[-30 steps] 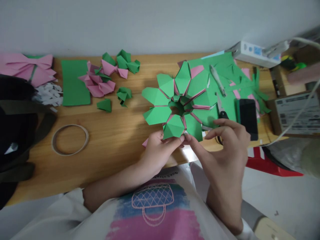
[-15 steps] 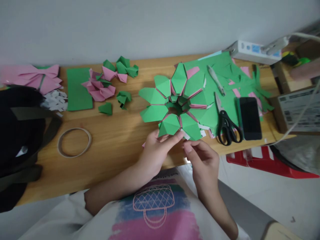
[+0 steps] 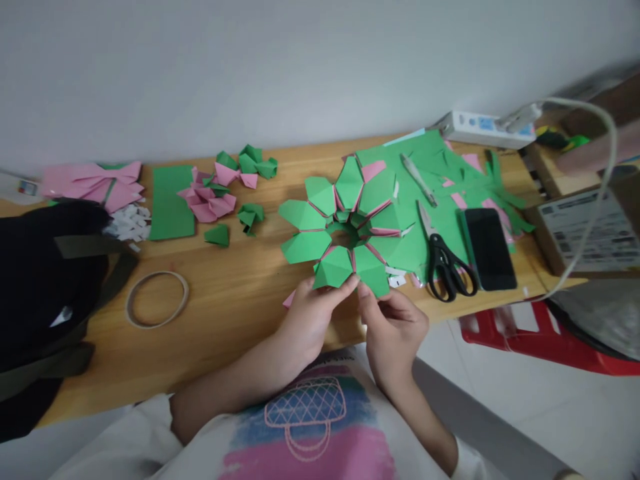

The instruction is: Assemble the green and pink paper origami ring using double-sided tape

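A ring-shaped green and pink paper flower point(image 3: 306, 245) with several petals is held above the wooden table point(image 3: 240, 280). My left hand point(image 3: 311, 317) grips its near edge, thumb on the lower petals and the other fingers mostly hidden beneath. My right hand point(image 3: 394, 330) is closed at the lower right petal, thumb and index finger pinched at its edge. Black-handled scissors point(image 3: 447, 267) lie right of the flower, and a white cutter point(image 3: 419, 180) rests on green paper behind them.
A tape ring point(image 3: 157, 300) and a black bag point(image 3: 45, 293) are at left. Folded pink and green pieces point(image 3: 207, 200) lie behind. At right are a phone point(image 3: 489, 250), a power strip point(image 3: 485, 130), a box point(image 3: 595, 233) and a red stool point(image 3: 545, 340).
The view has shifted, so the table items appear lower. The white strip by my left thumb no longer shows, and my right fingers now touch the lower right petal.
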